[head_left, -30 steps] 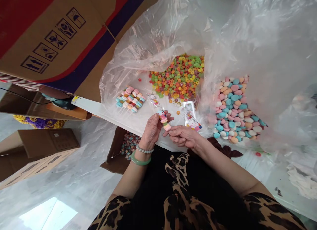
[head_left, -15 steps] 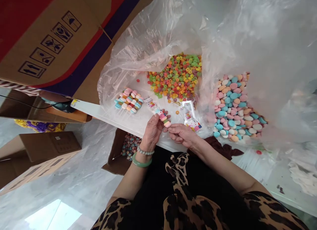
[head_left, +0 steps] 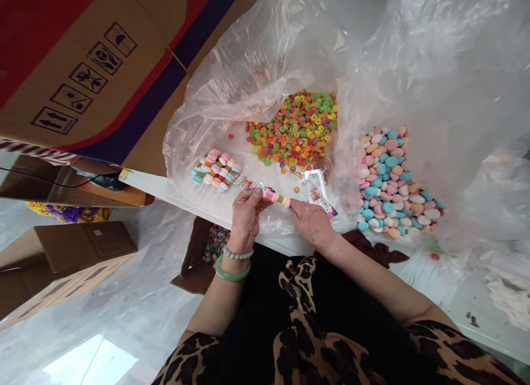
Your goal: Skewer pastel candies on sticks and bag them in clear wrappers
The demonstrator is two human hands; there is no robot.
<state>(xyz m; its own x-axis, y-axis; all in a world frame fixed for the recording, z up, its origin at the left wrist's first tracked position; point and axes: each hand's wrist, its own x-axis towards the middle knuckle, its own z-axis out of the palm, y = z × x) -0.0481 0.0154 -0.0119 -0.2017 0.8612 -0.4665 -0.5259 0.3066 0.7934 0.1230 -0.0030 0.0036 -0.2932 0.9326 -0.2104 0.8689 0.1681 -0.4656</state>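
A printed clear wrapper (head_left: 248, 183) is pinched in my left hand (head_left: 247, 211), which wears a bead bracelet and a green bangle. Pink and green candies (head_left: 280, 199) stick out of the wrapper's right end. The fingers of my right hand (head_left: 308, 216) are closed at the rightmost pink candy. Flat printed wrappers (head_left: 317, 189) lie just beyond my right hand. To the left, a stack of candy skewers (head_left: 216, 168) rests on the plastic sheet. Small ring candies (head_left: 298, 131) are heaped behind my hands, and pastel oval candies (head_left: 387, 180) are piled at the right.
A large printed carton (head_left: 91, 70) fills the upper left. Below the table edge (head_left: 174, 196), an open box (head_left: 194, 252) holds wrapped candies. A brown cloth (head_left: 376, 247) lies near my right forearm. Clear plastic sheeting (head_left: 447, 86) spreads over the table.
My hands have moved apart, the left one leftward and the right one slightly right. The wrapper with the candies is now stretched out nearly level between them.
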